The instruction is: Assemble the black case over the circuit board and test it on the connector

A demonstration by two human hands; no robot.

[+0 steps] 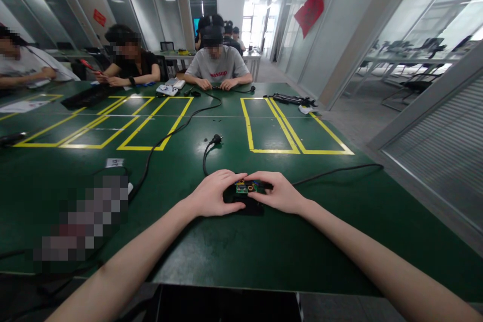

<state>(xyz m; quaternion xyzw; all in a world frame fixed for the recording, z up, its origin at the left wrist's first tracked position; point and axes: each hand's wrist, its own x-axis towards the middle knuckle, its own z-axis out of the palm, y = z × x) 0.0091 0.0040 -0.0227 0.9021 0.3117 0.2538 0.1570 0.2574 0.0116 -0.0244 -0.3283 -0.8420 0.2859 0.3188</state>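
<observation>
Near the front middle of the green table, a small green circuit board (241, 188) with coil-like parts sits between my hands, in or against something black. My left hand (211, 193) curls round its left side, thumb in front and fingers behind. My right hand (281, 192) grips the right side, its thumb and forefinger at the board's edge. A flat black piece (252, 209) shows just below the board; my fingers partly cover how they join. Behind my left hand rises a black cord with a plug (216, 139), and another black cord (335, 171) runs off to the right.
A blurred-out long object (86, 216) lies at the left, with a small label (114, 162) behind it. Yellow tape frames (271, 151) mark the green table (302, 256). Dark tools (290, 99) lie at the far right. A person (217, 63) works across the table; others sit left.
</observation>
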